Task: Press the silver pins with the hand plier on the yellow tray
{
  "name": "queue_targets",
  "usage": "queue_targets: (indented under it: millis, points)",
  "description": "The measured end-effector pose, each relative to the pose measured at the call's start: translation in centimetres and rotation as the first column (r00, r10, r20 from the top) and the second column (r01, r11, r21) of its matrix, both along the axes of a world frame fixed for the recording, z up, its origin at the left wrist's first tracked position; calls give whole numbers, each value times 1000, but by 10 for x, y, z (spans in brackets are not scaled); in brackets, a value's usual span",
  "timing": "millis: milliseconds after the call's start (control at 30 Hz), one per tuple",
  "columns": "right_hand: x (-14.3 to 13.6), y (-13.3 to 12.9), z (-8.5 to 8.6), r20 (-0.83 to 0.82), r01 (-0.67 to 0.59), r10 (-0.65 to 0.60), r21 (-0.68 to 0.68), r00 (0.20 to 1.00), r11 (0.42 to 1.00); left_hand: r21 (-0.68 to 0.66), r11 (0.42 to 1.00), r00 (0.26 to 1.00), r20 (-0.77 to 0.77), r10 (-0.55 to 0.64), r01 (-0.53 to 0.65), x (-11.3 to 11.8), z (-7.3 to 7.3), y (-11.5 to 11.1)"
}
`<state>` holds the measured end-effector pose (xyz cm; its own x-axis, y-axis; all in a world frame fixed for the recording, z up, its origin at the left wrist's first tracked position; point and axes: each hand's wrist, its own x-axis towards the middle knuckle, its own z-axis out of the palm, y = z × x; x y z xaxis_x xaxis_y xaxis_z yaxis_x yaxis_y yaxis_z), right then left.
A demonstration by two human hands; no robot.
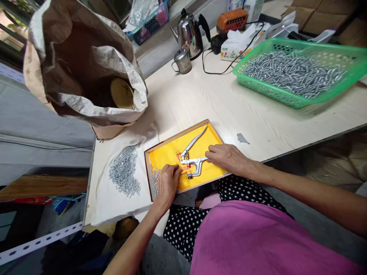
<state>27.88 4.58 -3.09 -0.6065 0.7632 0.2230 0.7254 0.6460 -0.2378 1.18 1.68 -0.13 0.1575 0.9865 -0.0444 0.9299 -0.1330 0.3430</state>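
Note:
Silver hand pliers (195,161) with a spring between their spread handles lie over a shallow cardboard tray (177,134) lined with yellow. My right hand (228,157) is closed on the end of the lower handle. Left of the pliers' jaws, my left hand (167,182) has thumb and fingers pinched together; what is between them is too small to make out. A few small silver metal pieces (155,177) lie in the tray's left end, partly behind that hand. A larger heap of silver pieces (125,172) rests on a white sheet (107,204) left of the tray.
A big open paper sack (114,122) stands at the left with a round yellowish thing inside. A green basket (275,93) full of metal pieces sits at the back right. Behind are a kettle (189,34), a metal cup (182,63), an orange battery (231,21) and a black cable (215,72).

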Motion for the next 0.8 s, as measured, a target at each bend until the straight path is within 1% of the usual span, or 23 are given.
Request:
queue_targets:
  millis: [100, 167, 200, 233, 267, 300, 333, 400, 433, 467, 533, 567, 633, 800]
  points:
    - [0, 0, -2, -11, 6, -6, 10, 1000, 1000, 43, 999, 1000, -16, -25, 26, 1, -2, -1]
    - [0, 0, -2, -22, 8, -8, 10, 1000, 1000, 50, 997, 999, -13, -50, 50, 4, -1, 0]
    - [0, 0, -2, -25, 10, -10, 10, 1000, 1000, 43, 998, 999, 11, -45, 44, 5, 1, 1]
    - [0, 0, -2, -27, 11, -11, 8, 1000, 1000, 19, 1000, 998, 57, -19, 18, 7, 4, 2]
    - [0, 0, -2, -28, 9, -9, 6, 1000, 1000, -36, 999, 992, 125, 29, -25, 10, 7, 4]
    - [0, 0, -2, -29, 4, -4, 4, 1000, 1000, -126, 989, 973, 206, 102, -77, 12, 10, 6]
    - [0, 0, -2, -28, -1, 2, 4, 1000, 1000, -244, 962, 938, 288, 195, -125, 14, 13, 7]
    - [0, 0, -2, -26, -13, 13, 9, 1000, 1000, -480, 860, 825, 405, 394, -175, 19, 18, 10]
    - [0, 0, -3, -26, -16, 16, 13, 1000, 1000, -562, 807, 765, 436, 474, -181, 22, 20, 11]
    - [0, 0, -4, -27, -16, 16, 16, 1000, 1000, -613, 768, 712, 454, 535, -186, 24, 22, 12]
    - [1, 0, -6, -34, -17, 18, 17, 999, 1000, -659, 723, 644, 465, 608, -207, 29, 23, 13]
    - [1, 0, -7, -40, -19, 19, 16, 999, 1000, -668, 711, 629, 461, 626, -217, 31, 24, 13]
    - [1, 0, -9, -56, -21, 22, 18, 998, 1000, -676, 700, 624, 449, 639, -231, 35, 24, 14]
    - [1, -1, -8, -75, -27, 27, 7, 997, 1000, -677, 700, 660, 421, 623, -229, 39, 25, 16]
